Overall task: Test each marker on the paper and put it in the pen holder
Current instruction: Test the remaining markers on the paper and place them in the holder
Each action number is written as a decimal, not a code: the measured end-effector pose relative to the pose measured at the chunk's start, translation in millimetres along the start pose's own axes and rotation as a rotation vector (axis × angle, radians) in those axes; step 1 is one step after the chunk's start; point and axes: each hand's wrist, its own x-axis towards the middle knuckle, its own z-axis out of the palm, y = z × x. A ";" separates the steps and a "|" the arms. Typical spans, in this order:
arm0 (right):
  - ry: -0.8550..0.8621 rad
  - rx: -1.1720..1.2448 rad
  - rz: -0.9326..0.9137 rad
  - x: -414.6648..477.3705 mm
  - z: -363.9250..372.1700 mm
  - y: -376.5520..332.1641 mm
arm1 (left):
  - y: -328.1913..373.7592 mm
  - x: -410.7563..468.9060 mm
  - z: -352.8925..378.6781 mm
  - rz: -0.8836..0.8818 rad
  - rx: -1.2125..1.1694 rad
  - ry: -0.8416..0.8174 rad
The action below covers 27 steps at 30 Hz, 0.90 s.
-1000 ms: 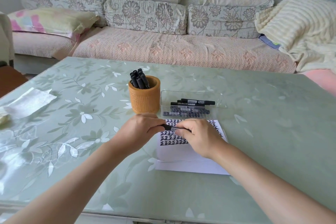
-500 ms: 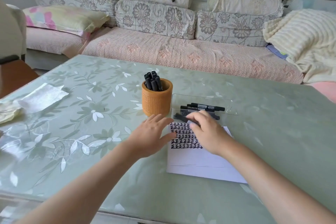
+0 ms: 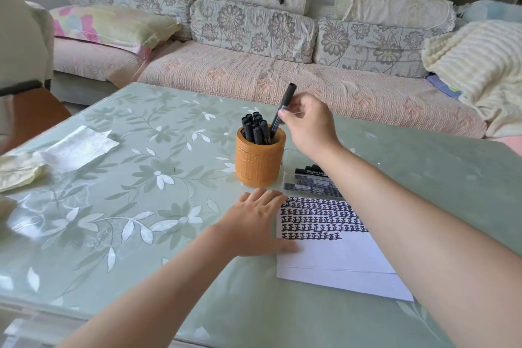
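My right hand (image 3: 306, 124) pinches a black marker (image 3: 284, 109) and holds it tilted, its lower end inside the orange pen holder (image 3: 258, 162). Several capped black markers (image 3: 254, 128) stand in that holder. My left hand (image 3: 254, 220) lies flat with straight fingers on the left edge of the white paper (image 3: 339, 260), which carries rows of black test marks. Behind the paper, a clear tray (image 3: 288, 155) holds more black markers (image 3: 310, 178), partly hidden by my right forearm.
The table (image 3: 141, 178) has a green floral glass top. A white tissue (image 3: 76, 147) and a yellowish cloth (image 3: 17, 169) lie at its left edge. A sofa (image 3: 254, 70) with cushions runs along the far side.
My right hand rose from the tray and paper with the marker and carried it over to the holder. My left hand let go of the marker and settled flat on the paper's edge.
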 end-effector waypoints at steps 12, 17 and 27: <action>-0.357 -0.521 0.050 1.2 18.3 16.5 | -0.1 0.8 -1.8 0.002 0.018 -0.028; -0.403 -0.248 0.073 -7.1 -11.6 28.0 | 3.1 2.1 -1.5 -0.017 0.033 -0.014; -0.555 -0.669 0.113 -25.1 -58.8 85.2 | 6.2 6.0 3.9 -0.039 0.064 0.027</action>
